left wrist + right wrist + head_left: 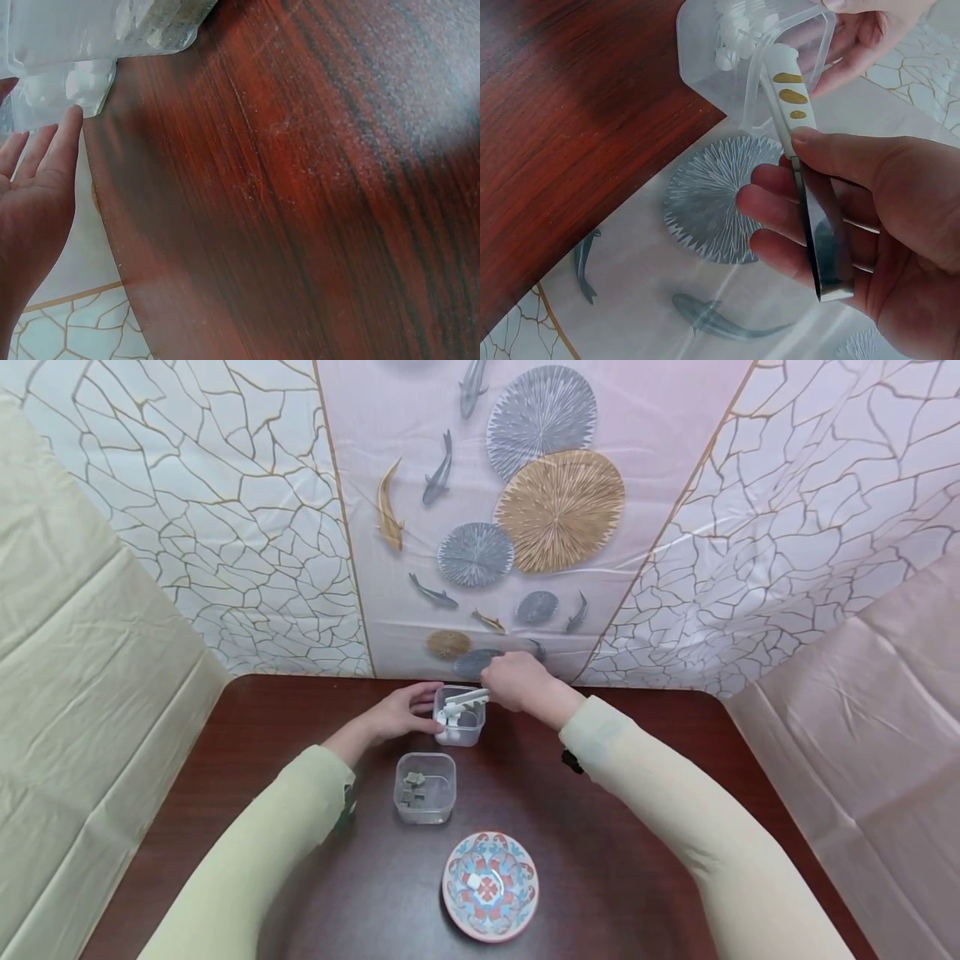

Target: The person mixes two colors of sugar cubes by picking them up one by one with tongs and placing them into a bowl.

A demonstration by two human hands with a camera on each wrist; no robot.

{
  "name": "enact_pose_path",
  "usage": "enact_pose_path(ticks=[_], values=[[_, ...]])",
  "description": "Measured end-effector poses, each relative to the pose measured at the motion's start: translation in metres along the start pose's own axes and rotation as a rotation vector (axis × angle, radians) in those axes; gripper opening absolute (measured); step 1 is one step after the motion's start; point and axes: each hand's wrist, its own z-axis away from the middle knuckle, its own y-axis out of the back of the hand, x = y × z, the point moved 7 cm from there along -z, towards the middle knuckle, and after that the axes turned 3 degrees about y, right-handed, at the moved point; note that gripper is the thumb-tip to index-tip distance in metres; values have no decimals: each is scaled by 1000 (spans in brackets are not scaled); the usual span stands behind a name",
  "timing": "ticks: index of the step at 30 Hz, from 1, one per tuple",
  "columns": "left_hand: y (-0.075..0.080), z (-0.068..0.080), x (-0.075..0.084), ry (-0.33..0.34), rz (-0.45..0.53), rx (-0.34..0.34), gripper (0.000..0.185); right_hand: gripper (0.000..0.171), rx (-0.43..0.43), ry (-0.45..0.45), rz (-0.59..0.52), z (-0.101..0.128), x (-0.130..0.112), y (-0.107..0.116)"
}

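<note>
the right hand (870,225) pinches a pair of tongs (810,172) between thumb and curled fingers, metal end in the palm. the tongs' long axis runs from the hand down into the far clear container (460,717); the white tips sit inside it among small white pieces (731,37). the left hand (401,710) lies flat against the container's left wall, fingers straight, steadying it. the container stands at the far edge of the wooden table (600,860), directly beyond a second clear container (425,787) and a patterned bowl (490,885)

A dark wooden table (645,827) is seen. A patterned bowl (490,885) is set nearest its front edge; two clear plastic tubs (425,787) (460,717) are placed behind the bowl.
</note>
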Motion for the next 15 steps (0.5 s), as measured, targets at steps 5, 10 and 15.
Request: enact_pose_path(ticks=[5, 10, 15], values=[[0, 1, 1, -8, -17, 3, 82, 16, 92, 26, 13, 17, 2, 10], [0, 1, 0, -9, -12, 1, 82, 19, 187, 53, 1, 40, 4, 19], [1, 0, -2, -5, -4, 3, 83, 17, 243, 86, 4, 63, 2, 23]])
